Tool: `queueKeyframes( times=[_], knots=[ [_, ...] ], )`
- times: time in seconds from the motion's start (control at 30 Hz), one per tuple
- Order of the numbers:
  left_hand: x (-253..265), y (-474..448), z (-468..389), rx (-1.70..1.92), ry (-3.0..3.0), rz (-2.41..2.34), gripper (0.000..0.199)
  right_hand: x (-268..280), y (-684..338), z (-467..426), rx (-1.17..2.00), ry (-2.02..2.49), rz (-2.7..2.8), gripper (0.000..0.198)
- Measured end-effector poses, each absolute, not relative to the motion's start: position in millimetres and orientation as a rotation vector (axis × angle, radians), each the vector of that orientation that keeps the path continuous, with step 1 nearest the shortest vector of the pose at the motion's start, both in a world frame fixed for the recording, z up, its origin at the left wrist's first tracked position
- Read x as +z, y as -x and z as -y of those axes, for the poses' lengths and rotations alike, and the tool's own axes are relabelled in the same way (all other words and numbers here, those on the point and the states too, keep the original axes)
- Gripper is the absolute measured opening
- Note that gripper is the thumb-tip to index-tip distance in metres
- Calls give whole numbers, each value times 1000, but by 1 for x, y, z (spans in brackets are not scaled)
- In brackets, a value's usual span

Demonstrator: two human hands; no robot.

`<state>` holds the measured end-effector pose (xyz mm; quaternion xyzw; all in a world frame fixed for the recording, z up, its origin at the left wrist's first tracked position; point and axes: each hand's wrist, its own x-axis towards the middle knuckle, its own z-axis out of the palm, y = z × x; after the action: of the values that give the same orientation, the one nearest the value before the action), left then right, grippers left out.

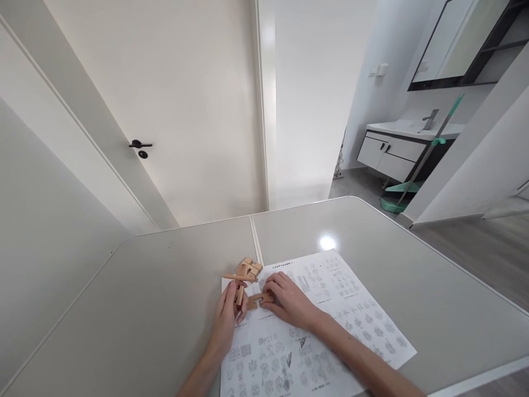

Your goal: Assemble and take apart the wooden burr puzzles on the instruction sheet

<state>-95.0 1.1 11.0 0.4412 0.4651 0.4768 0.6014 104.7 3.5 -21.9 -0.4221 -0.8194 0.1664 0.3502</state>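
Note:
My left hand [225,315] is closed around a small notched wooden block [239,296], which is tilted up between thumb and fingers. My right hand [291,302] grips the right end of a flat notched wooden piece [253,303], low over the paper; its left end reaches close to my left fingers, and I cannot tell whether they touch it. Just beyond my left hand are a thin wooden stick [235,277] and a small heap of wooden puzzle pieces [255,268]. Under both hands lies a printed instruction sheet [372,325] with many small grey diagrams.
The grey table [165,309] has a seam [255,237] running across it and a pale raised edge. Behind it stands a white door [198,110] with a black handle. Off to the right are a washbasin cabinet [392,151] and a green dustpan [392,205] on the floor.

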Motion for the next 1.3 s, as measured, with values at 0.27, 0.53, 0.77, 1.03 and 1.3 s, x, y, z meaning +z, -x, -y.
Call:
queueKeyframes(
  times=[0.27, 0.53, 0.77, 1.03, 1.3],
  knots=[
    [21, 100, -5, 1108, -1044, -1032, 45, -12, -114, 8, 678, 1038, 2030, 9],
    [17, 103, -7, 1022, -970, -915, 42, 3, -123, 1, 1394, 862, 1251, 32],
    [18, 101, -3, 917, -941, -893, 41, 2, -122, 0, 1619, 769, 921, 40],
    [17, 96, 1, 852, -928, -845, 41, -1, -123, -3, 1712, 677, 883, 37],
    [14, 95, 3, 793, -930, -782, 38, -2, -122, 0, 1738, 629, 1061, 44]
  ],
)
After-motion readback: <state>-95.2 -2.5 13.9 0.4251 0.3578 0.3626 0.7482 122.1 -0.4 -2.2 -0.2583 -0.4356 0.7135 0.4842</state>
